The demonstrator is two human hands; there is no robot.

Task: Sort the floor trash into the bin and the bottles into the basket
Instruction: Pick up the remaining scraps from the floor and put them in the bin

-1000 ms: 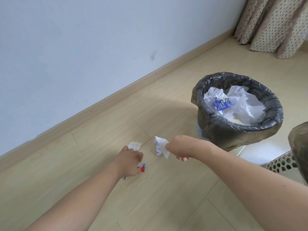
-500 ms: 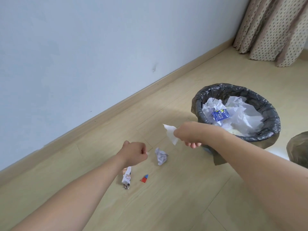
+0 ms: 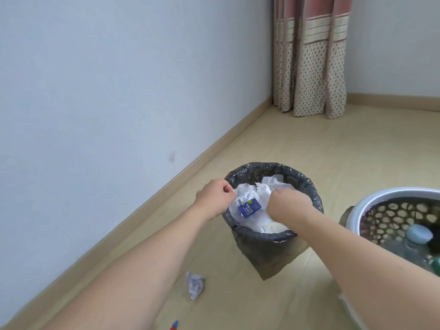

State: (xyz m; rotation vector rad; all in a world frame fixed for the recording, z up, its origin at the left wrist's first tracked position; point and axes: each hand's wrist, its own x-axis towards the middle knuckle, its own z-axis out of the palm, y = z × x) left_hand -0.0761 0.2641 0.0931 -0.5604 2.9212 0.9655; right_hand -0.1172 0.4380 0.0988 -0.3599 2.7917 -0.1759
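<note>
The bin (image 3: 312,189), lined with a black bag, stands on the floor and holds crumpled white paper and a blue packet (image 3: 250,208). My left hand (image 3: 214,195) is a fist at the bin's left rim, with a bit of white paper showing at its fingertips. Over the bin's right half, my right hand (image 3: 285,201) is closed too; white paper sticks out beside its fingers and blends with the paper below. A crumpled paper ball (image 3: 195,284) lies on the floor near the bin. A red and blue scrap (image 3: 173,326) is at the bottom edge.
A white perforated basket (image 3: 392,193) with bottles (image 3: 419,234) inside stands right of the bin, touching my right forearm's side of the view. A wall and skirting board run along the left. A dotted curtain (image 3: 309,67) hangs in the far corner.
Both hands rose from the floor and moved right, over the bin, still closed on their paper. The view tilted up, so the basket and curtain show more.
</note>
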